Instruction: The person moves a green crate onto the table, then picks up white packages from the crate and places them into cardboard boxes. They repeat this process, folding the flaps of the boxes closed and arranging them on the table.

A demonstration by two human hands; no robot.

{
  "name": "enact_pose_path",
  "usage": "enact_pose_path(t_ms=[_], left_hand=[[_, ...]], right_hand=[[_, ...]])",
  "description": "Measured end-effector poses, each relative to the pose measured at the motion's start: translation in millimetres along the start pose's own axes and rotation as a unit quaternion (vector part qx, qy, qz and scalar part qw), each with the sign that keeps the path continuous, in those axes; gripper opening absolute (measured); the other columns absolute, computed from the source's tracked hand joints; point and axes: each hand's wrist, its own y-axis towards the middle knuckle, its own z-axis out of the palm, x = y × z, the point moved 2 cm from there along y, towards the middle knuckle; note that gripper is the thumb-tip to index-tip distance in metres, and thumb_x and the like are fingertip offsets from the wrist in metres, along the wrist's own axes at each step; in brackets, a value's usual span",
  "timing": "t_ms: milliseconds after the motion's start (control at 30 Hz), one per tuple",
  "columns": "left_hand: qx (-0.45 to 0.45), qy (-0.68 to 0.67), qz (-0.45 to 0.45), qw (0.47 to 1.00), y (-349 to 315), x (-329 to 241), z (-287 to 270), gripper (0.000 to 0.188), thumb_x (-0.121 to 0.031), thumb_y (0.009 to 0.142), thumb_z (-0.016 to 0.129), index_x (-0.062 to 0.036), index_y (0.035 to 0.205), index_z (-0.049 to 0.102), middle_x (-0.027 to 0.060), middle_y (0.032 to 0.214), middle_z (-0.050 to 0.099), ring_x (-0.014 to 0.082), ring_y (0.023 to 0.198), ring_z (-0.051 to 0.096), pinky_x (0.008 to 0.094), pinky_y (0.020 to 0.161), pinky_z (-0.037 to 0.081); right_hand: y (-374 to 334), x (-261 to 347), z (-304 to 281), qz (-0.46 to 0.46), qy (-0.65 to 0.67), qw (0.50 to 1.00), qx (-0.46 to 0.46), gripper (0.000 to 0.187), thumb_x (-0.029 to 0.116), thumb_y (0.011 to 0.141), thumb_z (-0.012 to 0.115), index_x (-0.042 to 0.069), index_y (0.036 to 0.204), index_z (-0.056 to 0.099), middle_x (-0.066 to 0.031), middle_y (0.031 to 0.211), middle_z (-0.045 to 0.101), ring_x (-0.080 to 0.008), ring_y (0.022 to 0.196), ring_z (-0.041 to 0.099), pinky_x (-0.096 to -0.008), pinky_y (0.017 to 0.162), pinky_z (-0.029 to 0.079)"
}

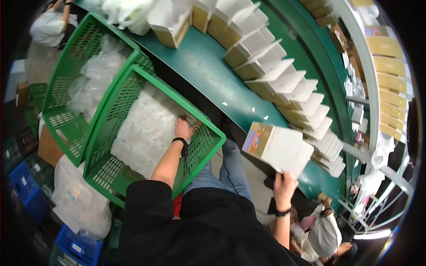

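My right hand (285, 187) pinches the white flap of an open carton (256, 141) with a brown and purple printed side, holding it tilted at the green conveyor's near edge. My left hand (182, 129) reaches into a green perforated basket (153, 77) at the right edge of a layer of white, plastic-wrapped packets (148, 128). Its fingers are curled down among the packets, and what they grip is partly hidden. A dark band circles each wrist.
A row of open cartons (266, 57) with raised white flaps lines the green conveyor (208, 75). A second green basket (66, 95) holds clear plastic bags. Blue crates (77, 248) and a white plastic sack (82, 199) stand at the left. Another person (321, 235) works at the lower right.
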Motion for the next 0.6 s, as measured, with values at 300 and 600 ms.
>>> enact_pose_path(t_ms=[300,600], left_hand=[[0.137,-0.335,-0.199,0.911,22.0,25.4,21.3,0.043,-0.026,0.078,0.082,0.0007,0.108,0.067,0.0192,0.108,0.064,0.0403,0.111,0.059,0.0511,0.093,0.051],[-0.09,0.01,-0.021,0.996,-42.8,-60.3,-175.5,0.047,-0.02,0.086,0.079,0.0043,0.12,0.057,0.0181,0.126,0.062,0.0317,0.112,0.063,0.0451,0.093,0.053]], right_hand=[[50.5,-10.7,74.2,0.142,0.012,0.99,0.015,0.023,0.007,0.097,0.067,0.002,0.12,0.066,-0.0228,0.082,0.07,-0.0372,0.065,0.067,-0.0405,0.056,0.051],[-33.0,60.1,-11.2,0.122,0.265,0.955,0.047,0.035,0.002,0.096,0.068,0.0,0.13,0.063,-0.0142,0.112,0.074,-0.0162,0.067,0.07,-0.0295,0.06,0.056]])
